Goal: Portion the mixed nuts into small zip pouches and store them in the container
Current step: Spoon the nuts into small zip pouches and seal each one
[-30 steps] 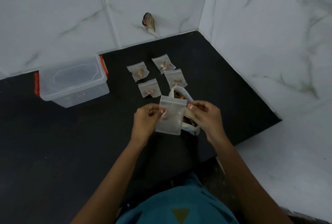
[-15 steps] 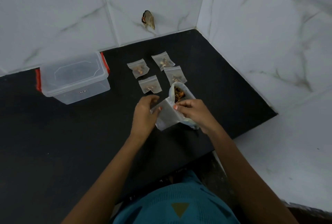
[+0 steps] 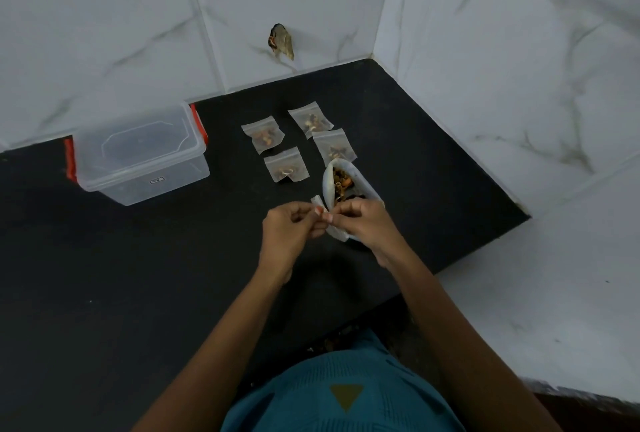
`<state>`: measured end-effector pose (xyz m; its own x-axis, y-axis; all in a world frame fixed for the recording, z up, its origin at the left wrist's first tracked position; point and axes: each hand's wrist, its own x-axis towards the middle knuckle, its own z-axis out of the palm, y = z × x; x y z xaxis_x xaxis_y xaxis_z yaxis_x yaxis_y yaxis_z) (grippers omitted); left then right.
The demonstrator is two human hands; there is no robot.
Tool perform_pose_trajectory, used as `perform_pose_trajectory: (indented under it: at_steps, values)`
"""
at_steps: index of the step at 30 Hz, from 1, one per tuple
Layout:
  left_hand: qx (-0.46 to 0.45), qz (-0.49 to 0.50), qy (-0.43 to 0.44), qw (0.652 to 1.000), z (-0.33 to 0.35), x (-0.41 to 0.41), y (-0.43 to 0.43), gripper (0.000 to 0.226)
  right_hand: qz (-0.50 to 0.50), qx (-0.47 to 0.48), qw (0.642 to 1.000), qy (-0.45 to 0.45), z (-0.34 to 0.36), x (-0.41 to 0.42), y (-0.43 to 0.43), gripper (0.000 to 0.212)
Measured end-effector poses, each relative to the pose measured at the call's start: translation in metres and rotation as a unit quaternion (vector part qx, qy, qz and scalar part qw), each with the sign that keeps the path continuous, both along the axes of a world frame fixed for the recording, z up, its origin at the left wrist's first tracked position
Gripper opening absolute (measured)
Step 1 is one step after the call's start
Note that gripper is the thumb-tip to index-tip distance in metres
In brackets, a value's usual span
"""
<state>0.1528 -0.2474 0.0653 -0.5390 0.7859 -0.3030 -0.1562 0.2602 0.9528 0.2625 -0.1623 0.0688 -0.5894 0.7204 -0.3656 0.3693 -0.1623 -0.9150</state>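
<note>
My left hand (image 3: 290,230) and my right hand (image 3: 363,223) meet over the black counter, and both pinch the top of a small clear zip pouch (image 3: 333,230) that hangs between them, mostly hidden by my fingers. Right behind my right hand stands an open white bag of mixed nuts (image 3: 341,180). Several filled pouches lie flat beyond it, among them one at the back left (image 3: 263,133), one at the back right (image 3: 311,119) and one nearest me (image 3: 286,165). A clear plastic container (image 3: 138,151) with red clips sits lidded at the left.
White marble-look tiled walls close the counter at the back and right, meeting in a corner. A small brown object (image 3: 281,41) sticks to the back wall. The black counter (image 3: 104,275) ends at its front edge near my body.
The pouch was held up flat and wide between my hands; now my hands have come together lower down, by the nut bag, and cover most of it.
</note>
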Motion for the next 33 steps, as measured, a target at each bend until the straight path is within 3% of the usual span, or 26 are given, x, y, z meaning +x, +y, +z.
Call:
perform_pose_trajectory:
  at_steps: [5,11,20,26,30,33]
  values:
    - [-0.01,0.017,0.017,1.0,0.004,0.001,0.003,0.008,-0.014,0.002,1.0,0.007,0.001,-0.001,-0.001,0.005]
    - [-0.041,0.045,-0.029,0.998,0.005,0.008,0.007,0.009,-0.004,0.197,0.979,-0.05,-0.004,-0.009,-0.007,0.008]
    - [-0.084,0.006,0.133,0.987,0.009,-0.006,0.004,0.02,-0.025,0.298,0.946,-0.126,-0.001,-0.002,0.006,0.008]
    - [-0.08,-0.026,0.302,0.95,0.015,-0.003,0.008,0.011,0.016,0.395,0.906,-0.149,0.004,-0.005,0.006,0.011]
    - [-0.032,-0.032,0.29,0.956,0.013,-0.007,0.01,0.02,0.043,0.399,0.907,-0.127,0.003,-0.003,0.004,0.007]
    - [0.007,-0.065,0.272,0.96,0.008,-0.007,0.012,0.021,0.043,0.376,0.92,-0.102,0.003,-0.002,0.004,0.016]
